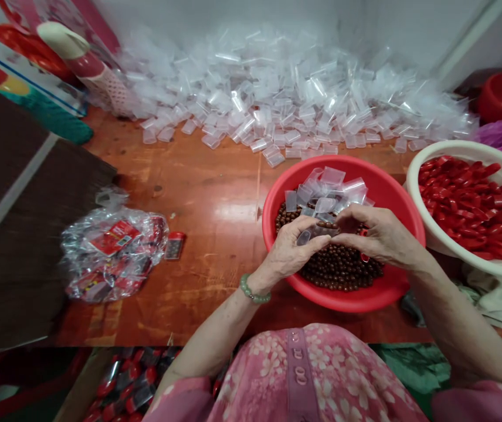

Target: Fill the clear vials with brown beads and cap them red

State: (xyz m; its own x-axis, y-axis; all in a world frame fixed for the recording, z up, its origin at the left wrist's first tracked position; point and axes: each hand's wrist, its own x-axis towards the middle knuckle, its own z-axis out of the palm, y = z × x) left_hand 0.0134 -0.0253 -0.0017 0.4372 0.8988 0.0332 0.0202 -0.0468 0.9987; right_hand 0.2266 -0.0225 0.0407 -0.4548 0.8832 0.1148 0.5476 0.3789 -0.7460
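Observation:
Over a red basin (pixel 343 306), my left hand (pixel 288 246) grips a small clear plastic case (pixel 306 237) between thumb and fingers. Facing it, my right hand (pixel 376 234) is closed, its fingertips at the case's other end. A red cap (pixel 364 255) shows partly beneath the curled right fingers. Near the fingertips are a few brown beads (pixel 325 224). Many round, shiny brown beads (pixel 343 266) lie in the basin below my hands. Loose clear cases (pixel 332 176) are heaped on the beads at the basin's far side.
A large pile of clear cases (pixel 277 105) lies along the wall. On the right stands a white basin (pixel 466 264) of red caps (pixel 475 205). A plastic bag of packed items (pixel 114 252) sits left, beside one filled red-capped case (pixel 174 245). A dark box (pixel 22 223) borders the left.

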